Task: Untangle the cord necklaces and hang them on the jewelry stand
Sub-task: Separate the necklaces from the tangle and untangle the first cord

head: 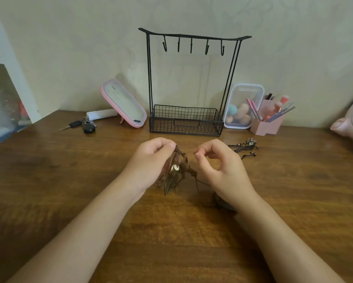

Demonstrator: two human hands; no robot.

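Observation:
My left hand [151, 160] pinches a bunched brown cord necklace [176, 170] with a pale bead and a bronze leaf pendant, held just above the wooden table [69, 180]. My right hand [220, 166] is beside it with thumb and forefinger curled together; a strand of the brown cord runs under its palm, and whether the fingers grip it is unclear. A second, black cord necklace [246, 147] lies bunched on the table to the right. The black wire jewelry stand [187, 119] stands behind, its several hooks [192, 45] bare.
A pink mirror [123, 103] leans left of the stand, with keys [83, 125] and a white tube [102, 114] nearby. Right of the stand are a clear box of sponges [241, 107], a pink brush holder [267, 123] and a pink object [351, 123].

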